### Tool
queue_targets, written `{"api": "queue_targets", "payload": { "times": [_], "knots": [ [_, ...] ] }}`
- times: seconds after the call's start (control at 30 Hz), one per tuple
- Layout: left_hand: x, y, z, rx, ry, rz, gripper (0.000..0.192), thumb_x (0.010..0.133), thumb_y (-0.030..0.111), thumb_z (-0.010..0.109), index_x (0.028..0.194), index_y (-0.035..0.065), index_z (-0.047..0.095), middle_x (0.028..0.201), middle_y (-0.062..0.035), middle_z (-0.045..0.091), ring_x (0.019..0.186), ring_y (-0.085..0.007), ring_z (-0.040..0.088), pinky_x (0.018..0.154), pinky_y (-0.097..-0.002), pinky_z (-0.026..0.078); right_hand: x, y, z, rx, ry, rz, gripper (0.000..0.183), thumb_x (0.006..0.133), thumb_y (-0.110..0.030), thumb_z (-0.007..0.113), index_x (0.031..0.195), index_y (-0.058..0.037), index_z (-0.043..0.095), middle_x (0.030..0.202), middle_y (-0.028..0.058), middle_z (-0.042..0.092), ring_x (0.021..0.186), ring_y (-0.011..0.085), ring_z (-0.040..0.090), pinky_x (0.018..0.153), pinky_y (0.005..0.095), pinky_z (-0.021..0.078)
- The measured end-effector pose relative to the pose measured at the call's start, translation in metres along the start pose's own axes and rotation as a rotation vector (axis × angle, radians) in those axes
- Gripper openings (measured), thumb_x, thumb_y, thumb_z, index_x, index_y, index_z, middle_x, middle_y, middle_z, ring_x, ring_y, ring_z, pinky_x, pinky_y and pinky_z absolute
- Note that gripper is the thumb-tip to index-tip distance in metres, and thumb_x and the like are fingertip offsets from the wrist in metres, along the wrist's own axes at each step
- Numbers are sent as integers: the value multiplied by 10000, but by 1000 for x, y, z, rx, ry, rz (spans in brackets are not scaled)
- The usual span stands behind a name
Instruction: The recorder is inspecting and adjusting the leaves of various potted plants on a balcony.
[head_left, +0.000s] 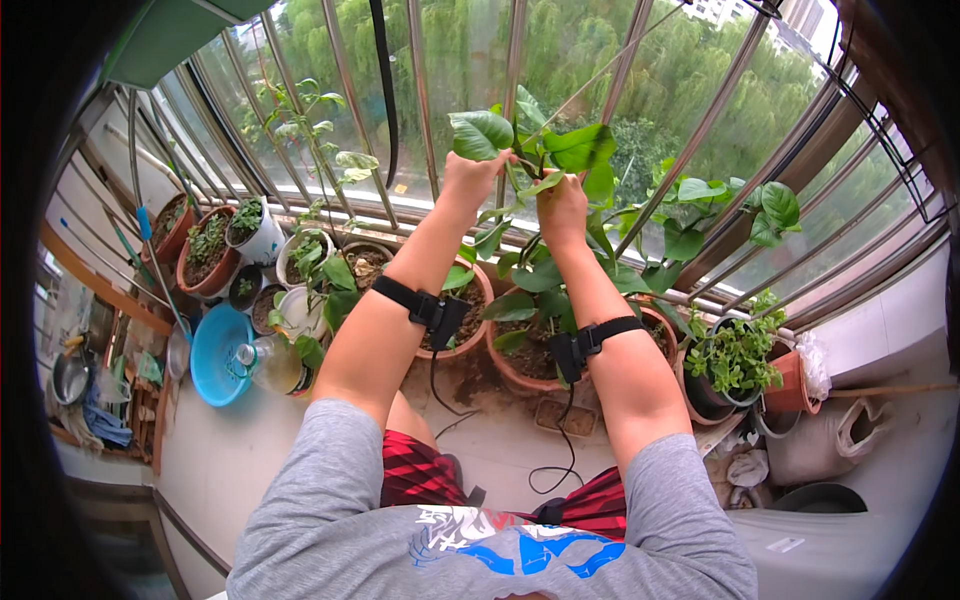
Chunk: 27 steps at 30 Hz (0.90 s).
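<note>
A leafy climbing plant with large green leaves (581, 148) rises from a terracotta pot (517, 375) in front of metal window bars. High on it, my left hand (472, 176) is beside a broad leaf, its fingertips at the stems. Close to its right, my right hand (562, 202) has its fingers curled at the stems, below another leaf. A thin string (600, 71) runs from the plant's top up to the right. Leaves and the backs of my hands hide what the fingers hold. Black straps with small devices and cables are round both forearms.
Metal bars (420, 97) stand before the window. Several potted plants line the sill side, with a blue basin (217, 356) and a plastic bottle (274, 365) at left. At right are a leafy potted plant (739, 356) and a pale sack (817, 442). A small tray (566, 416) lies on the floor.
</note>
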<state>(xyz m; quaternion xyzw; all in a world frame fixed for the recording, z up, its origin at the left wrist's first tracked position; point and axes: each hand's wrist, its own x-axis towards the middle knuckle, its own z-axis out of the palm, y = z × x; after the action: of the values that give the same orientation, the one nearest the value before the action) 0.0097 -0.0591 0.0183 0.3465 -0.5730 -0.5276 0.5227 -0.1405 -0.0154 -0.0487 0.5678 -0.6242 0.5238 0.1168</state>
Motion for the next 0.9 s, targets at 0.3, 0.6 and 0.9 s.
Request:
{"api": "queue_targets", "payload": {
  "times": [0.3,0.6,0.9],
  "knots": [
    [2,-4,1,33,-53,17,77,885,86,679,913,16,696,817,-15,705,709,-97,606,635,-275,466,2,9,-7,13,-76,-32,224,808,-84,750,1017,-50,677,916,171,628,808,364,636,715,445,522],
    [4,-12,-1,23,-127,64,130,913,220,675,985,118,634,871,18,714,727,-78,591,622,-242,418,5,-1,-37,88,-253,165,240,801,-86,664,1016,20,668,1045,254,626,1001,435,600,874,477,500],
    [-13,-11,-20,129,-95,-103,286,957,328,637,1032,52,647,871,-30,697,715,-86,586,618,-230,419,0,-21,-145,164,-210,155,242,878,-109,671,1074,32,679,1035,175,677,780,232,690,713,347,561]
  ]
}}
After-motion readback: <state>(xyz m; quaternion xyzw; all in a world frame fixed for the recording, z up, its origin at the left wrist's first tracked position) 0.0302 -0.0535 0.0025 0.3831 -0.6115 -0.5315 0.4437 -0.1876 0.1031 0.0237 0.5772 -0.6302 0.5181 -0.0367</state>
